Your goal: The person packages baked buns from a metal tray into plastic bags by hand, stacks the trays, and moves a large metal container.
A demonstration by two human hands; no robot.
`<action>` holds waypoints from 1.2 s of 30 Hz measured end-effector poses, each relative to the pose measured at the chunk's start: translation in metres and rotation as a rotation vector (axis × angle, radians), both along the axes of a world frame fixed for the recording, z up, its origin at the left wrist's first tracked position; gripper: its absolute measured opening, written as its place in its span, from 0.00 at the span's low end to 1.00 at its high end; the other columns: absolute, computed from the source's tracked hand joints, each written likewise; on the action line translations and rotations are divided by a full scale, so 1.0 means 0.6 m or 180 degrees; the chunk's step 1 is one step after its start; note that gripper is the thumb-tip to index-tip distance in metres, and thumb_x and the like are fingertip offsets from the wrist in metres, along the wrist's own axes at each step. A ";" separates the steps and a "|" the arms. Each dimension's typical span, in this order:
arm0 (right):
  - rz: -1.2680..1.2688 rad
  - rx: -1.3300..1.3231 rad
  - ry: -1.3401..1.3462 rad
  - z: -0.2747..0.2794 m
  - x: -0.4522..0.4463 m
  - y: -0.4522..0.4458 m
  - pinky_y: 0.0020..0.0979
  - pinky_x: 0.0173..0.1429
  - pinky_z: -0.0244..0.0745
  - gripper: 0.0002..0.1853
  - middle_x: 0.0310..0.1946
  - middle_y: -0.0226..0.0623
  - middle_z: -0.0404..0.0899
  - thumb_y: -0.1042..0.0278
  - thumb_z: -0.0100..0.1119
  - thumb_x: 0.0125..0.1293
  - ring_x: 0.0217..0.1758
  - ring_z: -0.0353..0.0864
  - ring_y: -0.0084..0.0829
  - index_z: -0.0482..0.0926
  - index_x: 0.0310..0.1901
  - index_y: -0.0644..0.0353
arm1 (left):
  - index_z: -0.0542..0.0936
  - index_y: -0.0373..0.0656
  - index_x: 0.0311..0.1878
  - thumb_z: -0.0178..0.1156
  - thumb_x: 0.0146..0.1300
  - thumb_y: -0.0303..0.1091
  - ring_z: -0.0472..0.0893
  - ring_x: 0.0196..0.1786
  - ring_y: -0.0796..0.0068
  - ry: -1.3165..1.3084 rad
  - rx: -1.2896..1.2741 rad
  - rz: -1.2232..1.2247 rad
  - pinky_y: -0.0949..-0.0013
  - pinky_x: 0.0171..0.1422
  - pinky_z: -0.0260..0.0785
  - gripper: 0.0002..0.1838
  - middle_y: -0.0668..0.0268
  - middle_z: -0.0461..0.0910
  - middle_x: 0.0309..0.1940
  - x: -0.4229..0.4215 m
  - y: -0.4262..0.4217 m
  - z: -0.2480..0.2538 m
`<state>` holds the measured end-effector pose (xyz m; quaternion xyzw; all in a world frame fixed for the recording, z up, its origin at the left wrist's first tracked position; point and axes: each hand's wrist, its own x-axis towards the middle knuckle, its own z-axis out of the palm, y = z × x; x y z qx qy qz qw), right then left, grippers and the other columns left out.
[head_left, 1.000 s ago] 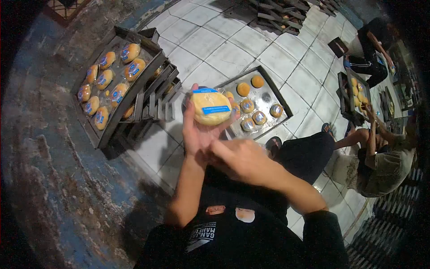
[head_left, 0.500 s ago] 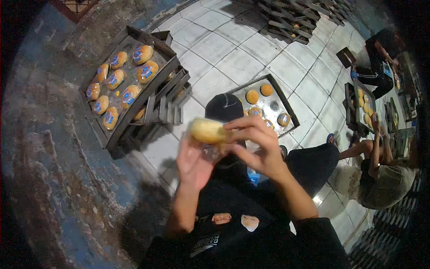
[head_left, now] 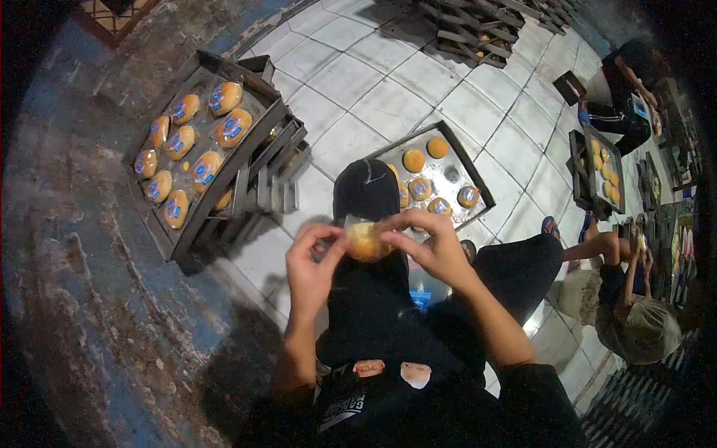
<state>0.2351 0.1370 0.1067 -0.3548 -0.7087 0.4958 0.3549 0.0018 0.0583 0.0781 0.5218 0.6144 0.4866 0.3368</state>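
Observation:
Above my lap, a round golden bun [head_left: 365, 243] in a clear plastic wrapper is held between my two hands. My left hand [head_left: 310, 261] pinches the wrapper at the bun's left side with thumb and forefinger. On the other side, my right hand [head_left: 427, 243] grips the bun's right edge, thumb below and fingers above. A blue-printed packet [head_left: 420, 299] lies beneath my right forearm. Just beyond my knee, a metal tray [head_left: 478, 175] on the floor bears several round buns, some of them looking wrapped.
At the left, a tray [head_left: 258, 123] of wrapped buns with blue labels tops a stack of dark trays [head_left: 272, 179]. More stacked trays [head_left: 478, 33] stand at the back. Two people [head_left: 635, 313] sit at the right near another bun tray [head_left: 606, 175]. White tiles [head_left: 351, 82] cover the floor.
The bun has turned and come slightly lower. My left hand has gone from an open palm beneath it to a pinch at its side. My right hand keeps its grip.

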 end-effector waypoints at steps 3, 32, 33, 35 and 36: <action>-0.0329 -0.1069 0.0406 0.005 0.028 -0.011 0.32 0.54 0.84 0.12 0.40 0.39 0.92 0.69 0.74 0.70 0.45 0.90 0.28 0.90 0.48 0.68 | 0.81 0.39 0.41 0.69 0.74 0.30 0.76 0.43 0.85 -0.1149 -0.0582 0.0049 0.76 0.50 0.66 0.07 0.73 0.81 0.37 -0.018 -0.023 0.019; 0.1630 -0.2517 0.0105 -0.069 0.095 -0.015 0.33 0.64 0.80 0.17 0.54 0.35 0.79 0.70 0.61 0.75 0.55 0.81 0.29 0.81 0.63 0.61 | 0.67 0.42 0.60 0.57 0.81 0.31 0.73 0.28 0.85 -0.1058 -0.2219 -0.0217 0.75 0.31 0.64 0.12 0.69 0.77 0.27 -0.001 -0.065 -0.073; 0.1427 -0.2764 0.0146 -0.054 0.102 -0.010 0.34 0.63 0.81 0.17 0.54 0.36 0.78 0.70 0.56 0.76 0.56 0.81 0.29 0.80 0.63 0.60 | 0.70 0.45 0.55 0.56 0.83 0.37 0.68 0.18 0.84 -0.1004 -0.2385 -0.0020 0.76 0.22 0.59 0.08 0.71 0.76 0.27 0.007 -0.055 -0.058; 0.0835 -0.2620 0.0284 -0.068 0.131 -0.007 0.34 0.59 0.81 0.19 0.55 0.36 0.78 0.69 0.45 0.77 0.54 0.82 0.29 0.78 0.64 0.59 | 0.73 0.45 0.53 0.57 0.82 0.37 0.67 0.17 0.84 -0.0695 -0.2018 0.0034 0.76 0.21 0.57 0.08 0.71 0.76 0.27 0.002 -0.058 -0.080; 0.0305 -0.2175 0.0054 -0.067 0.148 0.001 0.32 0.57 0.81 0.16 0.54 0.36 0.77 0.68 0.52 0.78 0.51 0.83 0.26 0.75 0.63 0.59 | 0.76 0.44 0.50 0.58 0.82 0.38 0.65 0.15 0.85 -0.0383 -0.1630 0.0118 0.75 0.20 0.56 0.08 0.71 0.75 0.26 0.000 -0.060 -0.101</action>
